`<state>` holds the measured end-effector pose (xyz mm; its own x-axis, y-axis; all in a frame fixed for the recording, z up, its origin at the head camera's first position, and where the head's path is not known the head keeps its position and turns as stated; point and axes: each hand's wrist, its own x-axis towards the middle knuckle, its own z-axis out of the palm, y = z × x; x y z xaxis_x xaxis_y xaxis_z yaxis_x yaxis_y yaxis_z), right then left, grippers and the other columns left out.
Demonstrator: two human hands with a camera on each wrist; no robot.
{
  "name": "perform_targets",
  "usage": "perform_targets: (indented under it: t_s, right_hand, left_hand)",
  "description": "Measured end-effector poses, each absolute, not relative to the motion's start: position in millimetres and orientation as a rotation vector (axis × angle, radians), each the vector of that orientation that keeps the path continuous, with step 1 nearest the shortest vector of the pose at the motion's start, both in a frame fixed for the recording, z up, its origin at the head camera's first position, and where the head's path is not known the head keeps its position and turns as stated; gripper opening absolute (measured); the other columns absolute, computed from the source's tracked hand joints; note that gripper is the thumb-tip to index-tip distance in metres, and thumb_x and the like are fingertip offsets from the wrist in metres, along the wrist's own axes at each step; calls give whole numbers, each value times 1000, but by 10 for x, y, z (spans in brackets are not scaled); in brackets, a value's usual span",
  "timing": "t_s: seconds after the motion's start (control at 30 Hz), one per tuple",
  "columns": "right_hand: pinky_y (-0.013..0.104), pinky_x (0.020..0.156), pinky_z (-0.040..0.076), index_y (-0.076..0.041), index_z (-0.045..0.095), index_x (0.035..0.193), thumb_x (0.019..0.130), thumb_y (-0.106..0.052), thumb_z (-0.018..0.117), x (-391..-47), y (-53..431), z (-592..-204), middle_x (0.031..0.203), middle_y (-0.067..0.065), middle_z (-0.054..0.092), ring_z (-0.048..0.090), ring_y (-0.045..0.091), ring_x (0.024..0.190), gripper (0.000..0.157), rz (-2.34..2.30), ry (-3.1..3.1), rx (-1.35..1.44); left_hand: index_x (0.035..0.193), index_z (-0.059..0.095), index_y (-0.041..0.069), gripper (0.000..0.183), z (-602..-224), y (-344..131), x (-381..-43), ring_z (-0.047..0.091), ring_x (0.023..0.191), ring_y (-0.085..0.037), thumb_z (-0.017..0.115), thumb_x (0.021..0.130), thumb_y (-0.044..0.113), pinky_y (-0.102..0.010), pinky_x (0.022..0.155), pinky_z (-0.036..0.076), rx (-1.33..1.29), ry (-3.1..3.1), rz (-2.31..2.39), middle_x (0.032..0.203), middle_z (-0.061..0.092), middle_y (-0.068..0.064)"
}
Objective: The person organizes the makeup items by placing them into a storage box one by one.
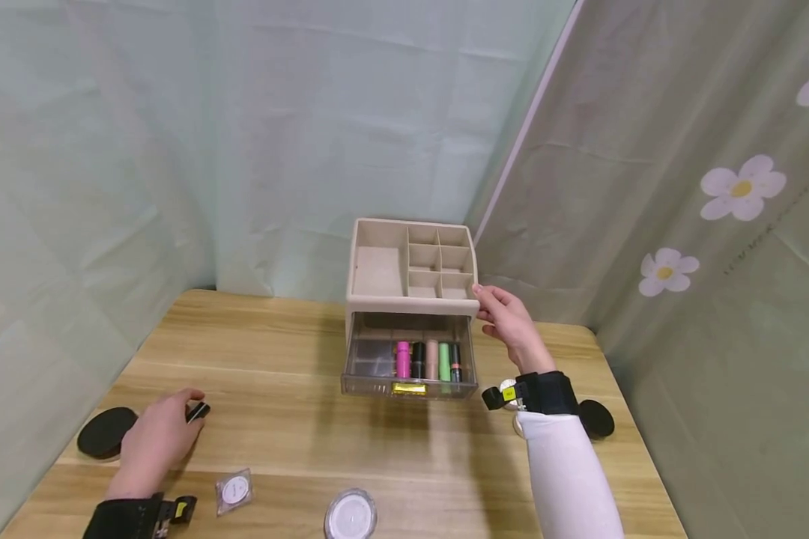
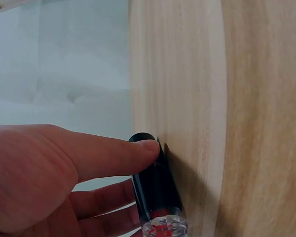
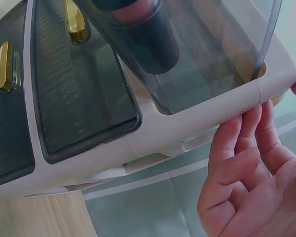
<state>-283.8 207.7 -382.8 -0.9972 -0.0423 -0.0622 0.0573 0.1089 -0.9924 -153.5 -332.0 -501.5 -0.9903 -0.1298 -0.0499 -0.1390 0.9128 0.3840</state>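
Note:
On the left of the table, my left hand (image 1: 158, 434) pinches a black lipstick tube (image 2: 155, 185), its thumb along the barrel; the tube's clear end shows red. A beige makeup organizer (image 1: 414, 305) stands at the back, with bare compartments on top. Its clear top drawer (image 1: 371, 387) is pulled out. In that drawer several tubes stand in a row, among them a pink tube (image 1: 403, 359) and a green tube (image 1: 444, 361). My right hand (image 1: 512, 326) grips the organizer's right side, thumb at the top edge and fingers (image 3: 227, 140) against the side wall.
A black round case (image 1: 106, 433) lies beside my left hand, another black round item (image 1: 595, 419) beyond my right wrist. Nearer are a small clear packet (image 1: 234, 491) and a round clear-rimmed case (image 1: 350, 515). A curtain (image 1: 377, 112) hangs behind the wooden table (image 1: 270, 389).

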Motion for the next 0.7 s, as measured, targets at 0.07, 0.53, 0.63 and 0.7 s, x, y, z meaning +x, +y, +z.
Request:
perform_targets:
  t_s: [0.07,0.53,0.63,0.7]
  right_hand:
    - [24,66,44,-6,66,117,107,-45,66,-2839,2079,-3834,93,-2,66,59,11,84,40,-2048,2286,20]
    - [24,65,43,-9,67,113,106,-44,68,-2878,2081,-3829,92,-2,66,60,16,89,36,-2061,2273,29]
    - [24,66,44,-10,67,112,106,-43,68,-2880,2084,-3825,91,-2,67,60,16,89,34,-2060,2273,21]
    - [24,66,44,-10,67,112,105,-43,68,-2885,2089,-3825,92,-2,67,60,16,89,34,-2059,2273,12]
  left_hand:
    - [128,63,-7,41,-5021,-3322,-1539,67,88,-43,76,94,10,-52,59,52,-225,3051,608,106,67,-30]
    - [133,62,-11,45,-5002,-3338,-1533,66,89,-45,73,98,14,-51,60,52,-274,3000,575,124,61,-41]
    - [134,61,-11,45,-4990,-3346,-1534,64,88,-42,72,98,14,-49,60,51,-287,2990,575,125,60,-42]
    - [135,60,-11,46,-4980,-3351,-1534,63,86,-39,72,98,14,-47,59,50,-290,2984,579,125,60,-41]
